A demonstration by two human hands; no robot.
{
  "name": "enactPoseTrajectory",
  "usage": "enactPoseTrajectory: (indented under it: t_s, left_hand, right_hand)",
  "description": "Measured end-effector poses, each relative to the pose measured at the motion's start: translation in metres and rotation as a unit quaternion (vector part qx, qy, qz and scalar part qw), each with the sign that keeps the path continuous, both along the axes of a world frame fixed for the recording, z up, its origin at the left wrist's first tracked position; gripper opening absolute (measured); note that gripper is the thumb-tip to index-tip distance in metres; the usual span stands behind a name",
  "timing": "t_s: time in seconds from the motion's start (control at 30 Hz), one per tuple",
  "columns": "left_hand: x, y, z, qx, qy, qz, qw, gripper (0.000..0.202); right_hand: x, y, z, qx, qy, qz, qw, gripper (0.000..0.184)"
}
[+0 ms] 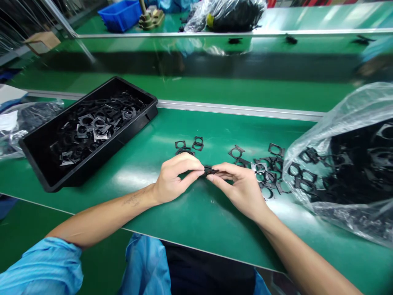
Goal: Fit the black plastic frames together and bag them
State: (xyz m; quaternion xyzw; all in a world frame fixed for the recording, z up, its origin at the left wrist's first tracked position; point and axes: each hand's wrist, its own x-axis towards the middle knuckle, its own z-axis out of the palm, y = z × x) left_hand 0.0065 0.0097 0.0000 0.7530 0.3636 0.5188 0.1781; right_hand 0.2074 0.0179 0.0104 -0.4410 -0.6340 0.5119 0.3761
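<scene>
1. A small black part [210, 170] is held between both hands, just above the green tabletop [190, 221] and near its middle.
2. The left hand [173, 178] is closed on the left end of the part, which is pinched between thumb and curled fingertips.
3. The right hand [242, 186] is closed on the right end, with the thumb on top and the fingers below. The two hands are brought together so that their fingertips almost meet around the part.
4. The shape of the held part cannot be told exactly, since most of it is covered by the fingers.
5. A few separate black frames [190, 145] are seen lying flat on the tabletop just beyond the left hand.
6. A larger scatter of loose frames [264, 168] is spread beside and beyond the right hand, and some of these overlap one another.
7. A clear plastic bag [344, 135] filled with more black pieces is found to the right of that scatter, its mouth turned toward the frames.
8. A black tray [101, 153] is placed well to the left of the hands, set at an angle, and a layer of frames [92, 125] is heaped inside it.
9. A second plastic bag [30, 116] with dark contents is seen at the left edge, behind the tray.
10. A metal rail [233, 110] is run across the far edge of the tabletop.
11. A blue bin [121, 14] and a dark filled bag [233, 14] are seen on the far surface.
12. A blue sleeve [43, 268] is worn on the left upper arm.
</scene>
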Motion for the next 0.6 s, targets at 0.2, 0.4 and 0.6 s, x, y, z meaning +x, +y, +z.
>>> enactPoseTrajectory:
  t_s: [0.2,0.4,0.6]
  left_hand:
    - [0.0007,-0.0005,0.0005,0.025,0.012,0.011,1.000,0.005]
    - [0.0008,-0.0017,0.0002,-0.020,0.015,0.023,0.999,0.008]
    - [0.0013,-0.0034,0.0010,-0.053,0.006,0.016,0.998,0.008]
  right_hand:
    - [0.0003,-0.0013,0.0008,0.047,-0.023,0.002,0.999,0.019]
    - [0.0025,-0.0026,0.0041,0.131,-0.088,0.008,0.987,0.016]
    - [0.0019,-0.0031,0.0046,0.160,-0.091,0.009,0.983,0.014]
